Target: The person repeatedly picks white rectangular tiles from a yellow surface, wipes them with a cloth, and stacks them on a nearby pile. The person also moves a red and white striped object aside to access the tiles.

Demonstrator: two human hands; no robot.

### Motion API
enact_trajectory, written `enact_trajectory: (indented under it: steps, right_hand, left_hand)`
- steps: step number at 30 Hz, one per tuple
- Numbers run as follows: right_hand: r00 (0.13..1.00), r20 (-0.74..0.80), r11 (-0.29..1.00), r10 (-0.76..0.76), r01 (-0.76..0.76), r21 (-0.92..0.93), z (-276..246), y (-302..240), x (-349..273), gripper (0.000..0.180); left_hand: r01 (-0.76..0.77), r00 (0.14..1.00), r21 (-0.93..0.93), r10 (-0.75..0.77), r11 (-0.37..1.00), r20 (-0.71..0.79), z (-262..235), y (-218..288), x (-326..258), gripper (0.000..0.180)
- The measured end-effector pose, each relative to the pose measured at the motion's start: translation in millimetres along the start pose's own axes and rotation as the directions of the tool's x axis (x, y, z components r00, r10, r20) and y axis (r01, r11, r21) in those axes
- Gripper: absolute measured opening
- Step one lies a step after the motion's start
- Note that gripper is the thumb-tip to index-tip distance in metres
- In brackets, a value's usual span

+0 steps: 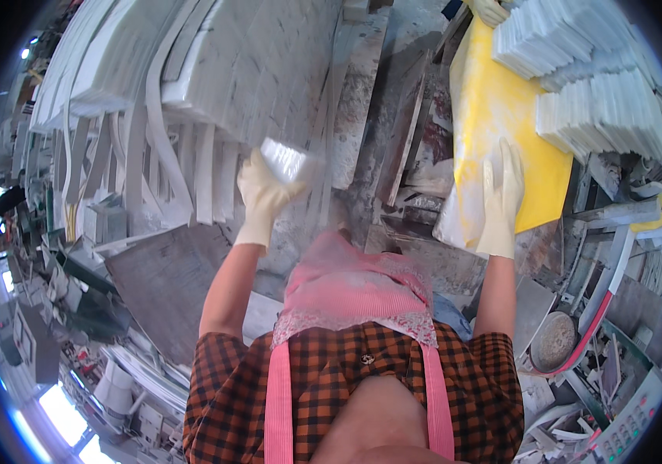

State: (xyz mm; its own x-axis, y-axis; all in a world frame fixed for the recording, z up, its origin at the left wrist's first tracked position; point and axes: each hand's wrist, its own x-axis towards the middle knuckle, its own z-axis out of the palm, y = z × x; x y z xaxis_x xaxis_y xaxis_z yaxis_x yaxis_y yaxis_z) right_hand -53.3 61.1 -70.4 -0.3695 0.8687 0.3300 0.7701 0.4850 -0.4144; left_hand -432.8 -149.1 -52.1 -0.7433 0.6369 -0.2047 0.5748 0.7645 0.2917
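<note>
My left hand [265,193], in a cream rubber glove, grips a small white glossy tile [288,158] by its near end, thumb on one side and fingers on the other. It is held beside a large stack of pale marble-like slabs [261,69]. My right hand [503,189], gloved alike, lies flat with fingers stretched on a yellow sheet [536,185] streaked with white. At the sheet's right edge stand rows of thin white tiles [605,112], packed upright.
Another person's gloved hand [489,11] is at the sheet's far end. Dusty boards [404,131] lie between the slab stack and the sheet. A grey panel [168,271] lies at left, a round dusty pan [554,342] at lower right, near a button panel [631,421].
</note>
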Motion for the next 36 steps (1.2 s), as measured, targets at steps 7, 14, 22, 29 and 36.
enact_trajectory:
  steps: [7, 14, 22, 29, 36]
  right_hand:
    - [0.994, 0.083, 0.975, 0.077, -0.057, -0.213, 35, -6, 14, 0.051]
    - [0.999, 0.027, 0.961, 0.019, -0.011, -0.277, 42, -12, 7, 0.051]
    - [0.987, 0.141, 0.952, 0.074, -0.028, -0.305, 30, -20, 5, 0.058]
    - [0.927, 0.279, 0.948, 0.251, -0.177, -0.263, 42, -19, 52, 0.059]
    - [0.966, 0.179, 0.98, 0.185, -0.167, -0.113, 57, 12, 308, 0.057]
  left_hand:
    - [-0.045, 0.986, -0.026, 0.049, 0.999, 0.162, 33, 1, 52, 0.094]
    - [-0.199, 0.977, -0.062, 0.202, 0.978, 0.061, 11, 92, 113, 0.093]
    - [-0.479, 0.877, -0.14, 0.465, 0.866, -0.125, -116, 226, 196, 0.086]
    - [-0.713, 0.646, 0.101, 0.705, 0.694, -0.293, -236, 318, 327, 0.089]
    - [-0.683, 0.722, 0.244, 0.688, 0.689, 0.076, -265, 387, 499, 0.095]
